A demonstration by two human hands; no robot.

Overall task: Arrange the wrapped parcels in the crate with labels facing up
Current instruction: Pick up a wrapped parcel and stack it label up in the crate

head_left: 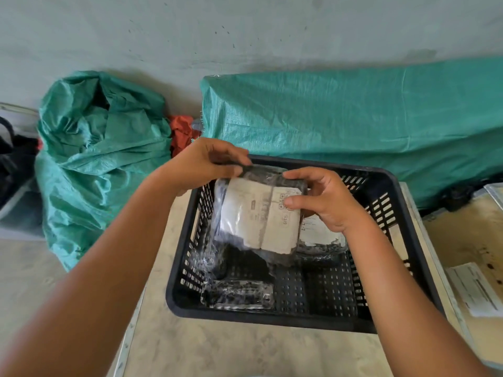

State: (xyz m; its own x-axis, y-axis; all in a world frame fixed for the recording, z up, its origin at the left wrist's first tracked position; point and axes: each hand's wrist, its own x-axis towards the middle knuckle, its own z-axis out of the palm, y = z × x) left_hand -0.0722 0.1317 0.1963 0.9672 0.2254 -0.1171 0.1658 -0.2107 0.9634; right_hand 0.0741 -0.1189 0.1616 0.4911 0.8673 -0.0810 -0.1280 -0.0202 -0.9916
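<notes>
A black slotted plastic crate (397,262) stands on a pale marbled table (245,349). Above its back left part I hold a plastic-wrapped dark parcel (258,219) with its white label facing up. My left hand (201,161) grips the parcel's far left corner. My right hand (324,200) grips its right edge, thumb on the label. Under my right hand lies another wrapped parcel (321,235) with a white label up. A small wrapped dark parcel (236,295) lies at the crate's front left, no label showing.
A crumpled green woven sack (100,159) sits on the floor at the left. A long green-covered bundle (353,121) lies behind the crate against the wall. A wooden surface with a paper sheet (479,292) is at the right. Dark items (13,159) are at the far left.
</notes>
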